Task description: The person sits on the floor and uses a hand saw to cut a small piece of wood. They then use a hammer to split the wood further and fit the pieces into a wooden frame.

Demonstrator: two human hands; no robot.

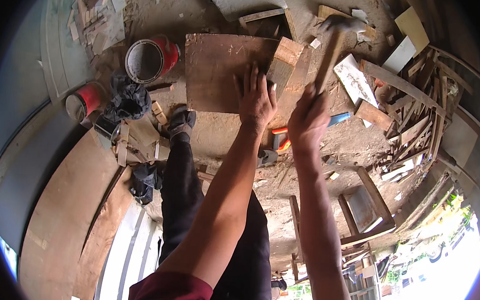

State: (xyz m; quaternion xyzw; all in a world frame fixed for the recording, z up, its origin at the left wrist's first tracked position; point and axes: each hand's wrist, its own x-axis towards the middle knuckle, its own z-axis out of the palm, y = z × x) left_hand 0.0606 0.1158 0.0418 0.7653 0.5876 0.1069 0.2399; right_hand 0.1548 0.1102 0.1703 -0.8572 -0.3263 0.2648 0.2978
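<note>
Brown rectangular wooden board lies on the dusty floor, the left hand flat upon it with fingers slightly apart, seemingly to steady it. The right hand is clamped around a wooden-handled hammer, far from its head, probably for leverage. A pale, rough wooden block sits by the left thumb; contact is unclear. Around are tangled scrap-wood strips, a round red bucket and an orange-and-blue tool, partly hidden behind the right hand, perhaps a tripping hazard.

No text, label, brand, number or sign can be read in the head view, whether on the large red bucket, the smaller red bucket or the brown wooden board.
</note>
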